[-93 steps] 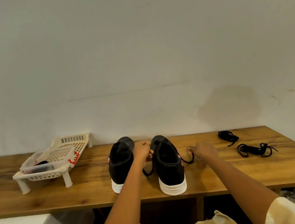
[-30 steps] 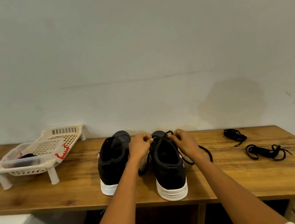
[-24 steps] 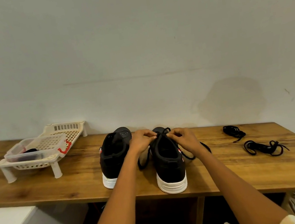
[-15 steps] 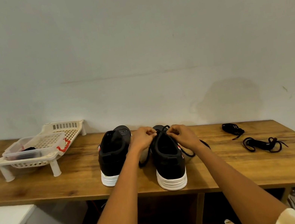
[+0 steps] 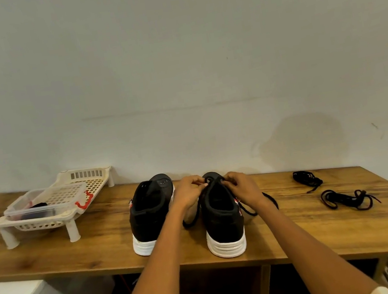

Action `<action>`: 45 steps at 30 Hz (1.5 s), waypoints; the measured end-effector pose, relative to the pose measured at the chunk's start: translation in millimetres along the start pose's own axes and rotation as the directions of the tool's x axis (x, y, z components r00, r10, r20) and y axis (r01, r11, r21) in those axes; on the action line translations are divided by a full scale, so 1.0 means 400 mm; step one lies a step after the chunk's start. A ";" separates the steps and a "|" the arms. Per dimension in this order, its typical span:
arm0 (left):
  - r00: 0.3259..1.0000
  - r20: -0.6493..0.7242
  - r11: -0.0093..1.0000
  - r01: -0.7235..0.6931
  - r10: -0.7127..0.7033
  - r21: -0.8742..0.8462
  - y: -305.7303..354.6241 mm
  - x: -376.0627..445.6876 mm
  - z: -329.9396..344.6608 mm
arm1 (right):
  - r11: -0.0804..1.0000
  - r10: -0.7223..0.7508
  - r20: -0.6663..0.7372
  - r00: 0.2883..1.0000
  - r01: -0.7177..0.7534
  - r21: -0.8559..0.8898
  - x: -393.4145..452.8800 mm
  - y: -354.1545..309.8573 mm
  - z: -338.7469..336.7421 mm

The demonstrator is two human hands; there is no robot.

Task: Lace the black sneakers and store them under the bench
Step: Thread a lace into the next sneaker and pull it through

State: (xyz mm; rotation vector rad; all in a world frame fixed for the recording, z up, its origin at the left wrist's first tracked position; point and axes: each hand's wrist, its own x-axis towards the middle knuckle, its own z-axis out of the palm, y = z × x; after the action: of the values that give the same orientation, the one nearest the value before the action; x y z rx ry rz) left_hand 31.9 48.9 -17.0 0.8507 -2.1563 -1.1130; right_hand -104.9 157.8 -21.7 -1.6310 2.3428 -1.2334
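Two black sneakers stood heel-toward-camera at the centre of the wooden bench [image 5: 307,235], white soles at its near edge. The left sneaker [image 5: 149,214] sat unattended just beside the right sneaker [image 5: 222,217]. Both hands worked over the front of the right sneaker: the left hand [image 5: 189,194] and the right hand [image 5: 241,187] had their fingers curled, pinching the black lace [image 5: 247,211] at the shoe's upper. Loose stretches of that lace drooped on either side, one loop lying on the bench at the right of the shoe, another between the two sneakers. At the right of the frame, well apart from the shoes, lay two spare bundles of black laces [image 5: 344,199]. At the left stood a cream slatted rack [image 5: 66,195] carrying a clear plastic box [image 5: 45,205].
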 end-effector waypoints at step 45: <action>0.999 0.000 0.999 0.034 -0.034 -0.041 0.016 -0.020 -0.008 | 0.864 0.208 0.021 0.978 -0.194 0.465 -0.016 0.012 -0.039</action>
State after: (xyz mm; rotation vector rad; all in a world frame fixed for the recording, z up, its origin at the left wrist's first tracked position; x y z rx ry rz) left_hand 37.6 56.1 -11.4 0.8719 -2.1183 -1.1689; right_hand -112.7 172.5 -16.3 -1.1872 1.9518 -1.6160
